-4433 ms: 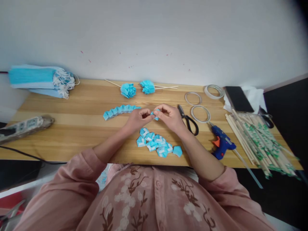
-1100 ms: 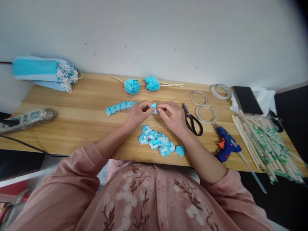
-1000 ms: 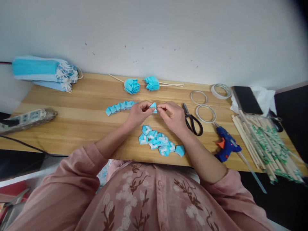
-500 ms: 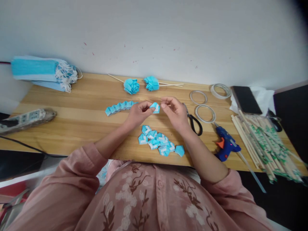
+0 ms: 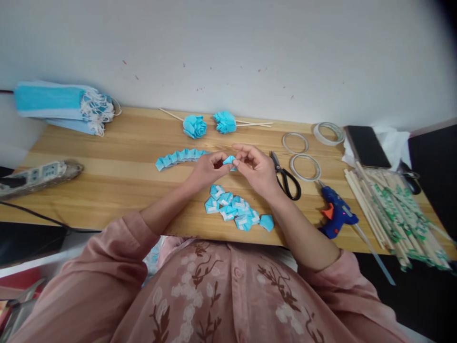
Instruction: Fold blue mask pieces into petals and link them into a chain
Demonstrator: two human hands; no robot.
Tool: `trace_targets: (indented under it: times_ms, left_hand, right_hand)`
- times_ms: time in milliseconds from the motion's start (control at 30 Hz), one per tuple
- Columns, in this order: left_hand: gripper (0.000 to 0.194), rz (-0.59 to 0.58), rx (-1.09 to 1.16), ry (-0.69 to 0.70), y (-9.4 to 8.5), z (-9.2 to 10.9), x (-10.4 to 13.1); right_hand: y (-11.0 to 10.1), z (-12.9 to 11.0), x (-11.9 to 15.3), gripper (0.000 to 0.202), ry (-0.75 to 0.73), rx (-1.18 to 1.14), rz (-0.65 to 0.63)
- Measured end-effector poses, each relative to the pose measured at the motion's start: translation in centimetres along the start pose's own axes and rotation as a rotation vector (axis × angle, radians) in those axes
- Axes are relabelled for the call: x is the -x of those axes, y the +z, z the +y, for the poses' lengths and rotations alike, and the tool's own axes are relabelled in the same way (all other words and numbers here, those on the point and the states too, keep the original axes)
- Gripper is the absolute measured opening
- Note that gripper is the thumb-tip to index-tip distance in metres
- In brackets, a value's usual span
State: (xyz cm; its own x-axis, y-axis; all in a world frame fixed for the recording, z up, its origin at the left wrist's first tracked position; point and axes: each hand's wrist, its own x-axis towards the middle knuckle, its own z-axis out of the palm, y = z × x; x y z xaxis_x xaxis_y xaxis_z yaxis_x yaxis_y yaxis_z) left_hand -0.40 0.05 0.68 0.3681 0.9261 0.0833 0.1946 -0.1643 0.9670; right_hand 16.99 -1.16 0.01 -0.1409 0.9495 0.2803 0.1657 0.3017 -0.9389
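Note:
Between my two hands is a small folded blue petal piece (image 5: 229,160), partly hidden by the fingers. My left hand (image 5: 210,166) pinches its left side, and my right hand (image 5: 254,166) grips its right and lower edge with thumb and fingers. Below them on the wooden table lies a pile of similar folded blue pieces (image 5: 228,213) with white strips; one plain blue pentagon (image 5: 266,222) sits at its right end. Left of my left hand runs a curved row of overlapping folded blue pieces (image 5: 180,156).
Two blue flowers on sticks (image 5: 194,126) lie at the back. Black scissors (image 5: 291,186), tape rolls (image 5: 329,134), a blue glue gun (image 5: 335,212), wrapped chopsticks (image 5: 403,214) and a phone (image 5: 367,146) are at right. Left are face masks (image 5: 53,100) and a power strip (image 5: 46,175).
My right hand has moved left and taken hold of the piece, which was in my left hand alone. The piece now shows less of its face, and more of the scissors is visible.

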Motion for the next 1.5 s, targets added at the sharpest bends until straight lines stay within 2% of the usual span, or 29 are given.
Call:
trace_targets:
  times_ms: [267,400,633,800,967,1100,1333,1500]
  left_hand:
    - [0.021,-0.028,-0.021,-0.045,-0.17,0.33,0.01]
    - [0.019,-0.012,-0.015,-0.032,-0.14,0.28,0.02]
    - [0.027,0.023,-0.027,-0.008,-0.15,0.07,-0.01]
    - [0.027,-0.014,-0.048,-0.007,-0.09,0.04,0.02]
    - [0.024,-0.036,-0.034,0.012,-0.04,0.04,0.14]
    - [0.024,0.025,0.017,-0.003,-0.11,0.00,0.05]
    - [0.027,0.089,0.081,-0.011,-0.39,-0.11,-0.11]
    - [0.021,0.096,0.107,-0.007,-0.43,-0.10,-0.17]
  right_hand:
    - [0.06,0.51,0.02,0.055,0.057,-0.060,0.004]
    - [-0.40,0.31,-0.14,0.047,0.067,-0.075,0.010]
    - [-0.26,-0.03,-0.03,0.017,0.050,0.052,-0.043]
    - [-0.18,0.14,0.10,0.017,0.017,0.120,-0.072]
    - [-0.43,-0.01,0.06,0.032,0.067,0.069,-0.049]
    - [-0.60,-0.21,-0.11,0.041,0.052,0.056,-0.009]
    - [-0.35,0.23,-0.17,0.023,0.065,0.083,-0.028]
    - [-0.23,0.31,-0.19,0.020,0.031,0.128,-0.017]
